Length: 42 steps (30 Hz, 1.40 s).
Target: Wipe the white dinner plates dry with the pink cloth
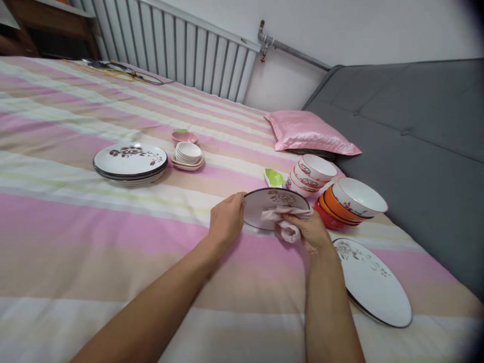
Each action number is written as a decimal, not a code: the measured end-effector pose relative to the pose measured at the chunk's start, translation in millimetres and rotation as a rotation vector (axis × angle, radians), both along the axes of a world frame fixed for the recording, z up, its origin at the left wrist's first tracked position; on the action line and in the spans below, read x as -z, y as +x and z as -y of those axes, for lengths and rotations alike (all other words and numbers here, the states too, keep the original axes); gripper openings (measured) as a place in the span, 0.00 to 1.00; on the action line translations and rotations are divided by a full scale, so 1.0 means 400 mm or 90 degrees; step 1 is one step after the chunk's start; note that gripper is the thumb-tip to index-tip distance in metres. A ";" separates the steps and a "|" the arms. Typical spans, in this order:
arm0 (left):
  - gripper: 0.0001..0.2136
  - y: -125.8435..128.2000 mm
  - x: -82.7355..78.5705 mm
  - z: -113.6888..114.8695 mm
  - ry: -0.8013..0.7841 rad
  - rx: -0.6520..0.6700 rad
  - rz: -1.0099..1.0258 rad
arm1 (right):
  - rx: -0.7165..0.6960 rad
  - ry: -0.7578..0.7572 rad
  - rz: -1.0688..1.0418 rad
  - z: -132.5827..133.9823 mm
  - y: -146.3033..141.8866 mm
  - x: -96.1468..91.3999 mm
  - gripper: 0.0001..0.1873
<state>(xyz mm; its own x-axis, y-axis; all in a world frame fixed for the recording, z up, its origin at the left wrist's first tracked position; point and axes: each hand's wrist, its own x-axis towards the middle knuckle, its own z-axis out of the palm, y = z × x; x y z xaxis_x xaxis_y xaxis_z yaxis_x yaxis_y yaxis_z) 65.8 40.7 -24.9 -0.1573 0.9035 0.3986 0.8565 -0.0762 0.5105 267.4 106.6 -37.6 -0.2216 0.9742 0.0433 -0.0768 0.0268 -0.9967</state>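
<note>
A white plate (255, 207) with a dark rim and brown flower print is held tilted above the bed. My left hand (228, 217) grips its left edge, fingers closed around the rim. A pale pink cloth (287, 231) is bunched in my right hand (313, 229) and lies against the plate's right front part. The cloth hides some of the plate. To the right, similar flowered plates (374, 282) lie on the bedsheet. A stack of like plates (130, 161) sits at the left.
Stacked bowls, orange and white (351, 201) and red-rimmed (312, 174), stand beyond my right hand near a green leaf-shaped dish (274, 177). Small dishes (188, 154) sit mid-bed. A pink pillow (310, 132) rests by the grey headboard (416, 111). Cables (128, 73) lie near the radiator (177, 45).
</note>
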 end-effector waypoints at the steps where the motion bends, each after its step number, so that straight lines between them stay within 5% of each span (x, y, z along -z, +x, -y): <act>1: 0.12 0.001 -0.001 0.002 0.039 0.007 0.000 | 0.003 0.016 0.001 0.001 -0.001 -0.003 0.20; 10: 0.14 0.004 -0.004 0.012 0.233 0.019 -0.173 | -0.037 0.126 0.089 0.028 -0.026 -0.046 0.22; 31: 0.13 0.068 -0.032 0.045 0.358 0.137 -0.200 | -0.052 0.360 0.463 0.114 -0.070 -0.151 0.14; 35: 0.13 0.054 -0.024 0.035 0.275 0.155 -0.069 | -0.087 0.328 0.386 0.106 -0.061 -0.152 0.18; 42: 0.08 0.014 0.009 0.000 -0.105 0.069 0.097 | -0.041 0.238 0.288 0.074 -0.020 -0.128 0.16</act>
